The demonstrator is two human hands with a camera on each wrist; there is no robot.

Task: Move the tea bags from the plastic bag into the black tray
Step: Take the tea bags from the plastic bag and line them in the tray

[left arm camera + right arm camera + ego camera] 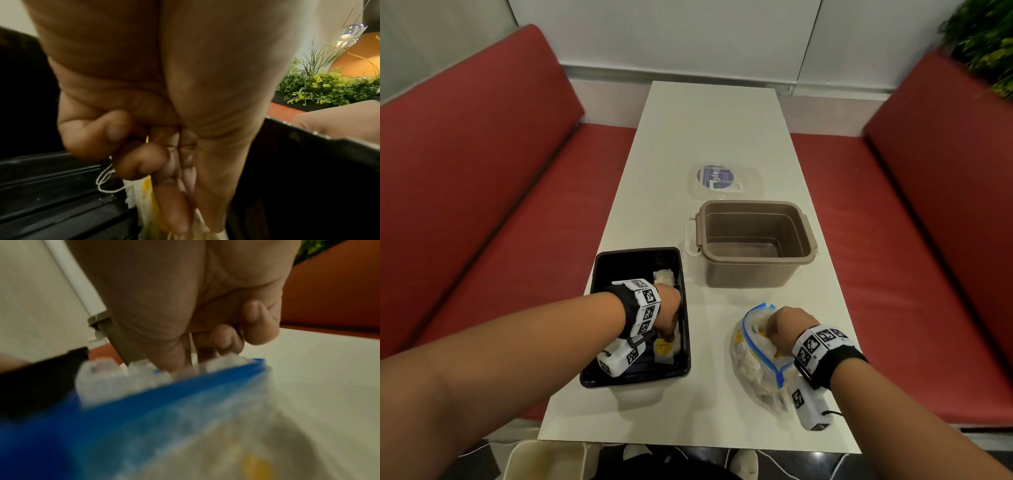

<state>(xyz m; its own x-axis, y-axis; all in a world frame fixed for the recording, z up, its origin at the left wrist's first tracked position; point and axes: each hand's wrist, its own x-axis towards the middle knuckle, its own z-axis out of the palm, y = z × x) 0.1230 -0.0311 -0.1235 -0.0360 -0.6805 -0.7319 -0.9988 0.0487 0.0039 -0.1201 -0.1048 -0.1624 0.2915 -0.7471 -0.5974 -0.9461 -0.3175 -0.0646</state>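
Observation:
The black tray (599,274) sits at the near left of the white table. My left hand (669,320) is down inside it and pinches a tea bag (141,194) with a yellow tag and a white string between thumb and fingers, low over the tray floor (51,186). More tea bags lie in the tray, one at its far end (664,277) and one near my hand (665,351). My right hand (784,330) is curled inside the mouth of the plastic bag (755,373) with the blue zip edge (144,402). Its fingertips are buried among white tea bags (98,378).
An empty beige tub (755,267) stands just beyond the plastic bag, with a clear lid (724,181) behind it. Red benches (482,205) flank the narrow table (709,120). A plant (983,37) is at the far right.

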